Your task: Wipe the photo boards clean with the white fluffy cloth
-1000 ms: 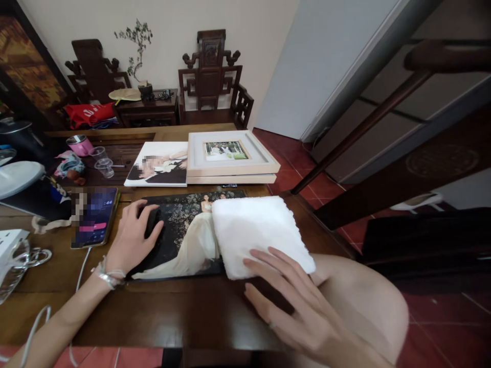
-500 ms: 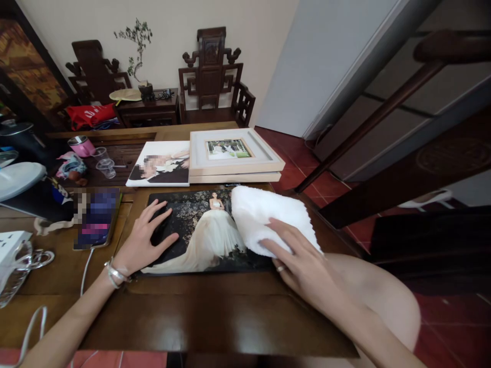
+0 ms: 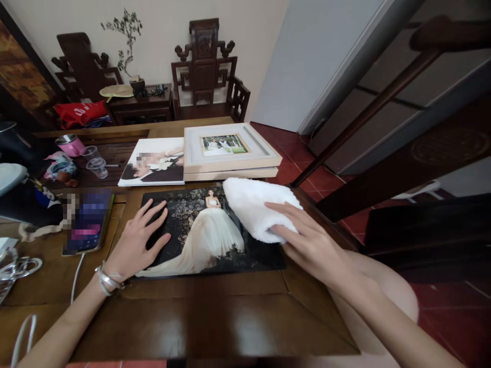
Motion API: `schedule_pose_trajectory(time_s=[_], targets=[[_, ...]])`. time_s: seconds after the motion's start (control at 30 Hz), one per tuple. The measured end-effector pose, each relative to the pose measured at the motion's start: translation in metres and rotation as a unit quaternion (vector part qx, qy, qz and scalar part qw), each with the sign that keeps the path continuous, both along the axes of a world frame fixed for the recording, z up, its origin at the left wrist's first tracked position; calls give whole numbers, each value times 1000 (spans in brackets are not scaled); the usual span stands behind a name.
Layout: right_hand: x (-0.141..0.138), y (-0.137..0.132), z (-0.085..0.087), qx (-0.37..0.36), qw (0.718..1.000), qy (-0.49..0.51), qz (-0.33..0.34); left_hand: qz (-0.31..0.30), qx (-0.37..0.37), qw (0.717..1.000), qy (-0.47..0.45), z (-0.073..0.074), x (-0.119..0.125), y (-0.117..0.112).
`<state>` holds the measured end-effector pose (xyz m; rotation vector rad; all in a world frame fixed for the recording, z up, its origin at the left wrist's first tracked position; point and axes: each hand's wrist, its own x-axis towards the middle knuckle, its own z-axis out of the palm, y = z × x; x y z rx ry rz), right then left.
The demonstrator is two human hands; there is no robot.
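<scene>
A dark photo panel (image 3: pixel 215 240) showing a figure in a long white gown lies flat on the wooden table (image 3: pixel 161 317). On its left edge rests my left hand (image 3: pixel 140 240), fingers spread and holding nothing. A bracelet circles that wrist. My right hand (image 3: pixel 303 235) grips a folded white cloth (image 3: pixel 257 204), its fingers pressed into the fabric. The cloth covers the panel's upper right corner, so that part is hidden.
Behind the panel lie a white-edged photo board (image 3: pixel 157 163) and stacked pale wooden picture frames (image 3: pixel 232 145). To the left are a phone (image 3: pixel 88 225) with a cable, a pink cup (image 3: pixel 71 145) and clear plastic cups (image 3: pixel 95 166). A dark wooden chair (image 3: pixel 368 158) stands close on the right.
My right hand has shifted slightly up and right on the panel with the cloth, uncovering more of its lower right corner. My left hand stays on the left edge. The view has shifted slightly.
</scene>
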<state>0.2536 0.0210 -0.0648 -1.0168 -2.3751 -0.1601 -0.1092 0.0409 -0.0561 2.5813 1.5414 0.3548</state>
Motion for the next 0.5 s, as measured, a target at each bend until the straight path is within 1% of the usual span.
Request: schedule_pose_trajectory(time_s=[0.1, 0.17, 0.23, 0.33, 0.43, 0.5], targets=[[-12, 9, 6, -22, 998, -48, 40, 3, -11, 1000, 7, 0, 0, -1], [-20, 14, 6, -33, 995, -85, 46, 9, -17, 1000, 7, 0, 1, -2], [-26, 11, 4, -31, 993, -99, 48, 14, -18, 1000, 7, 0, 2, -3], [-30, -14, 3, -26, 994, -80, 64, 22, -20, 1000, 8, -1, 2, -4], [-32, -41, 7, -30, 995, -63, 69, 22, -15, 1000, 0, -3, 1, -4], [-32, -45, 10, -40, 994, -73, 68, 19, -13, 1000, -6, -4, 1, -4]])
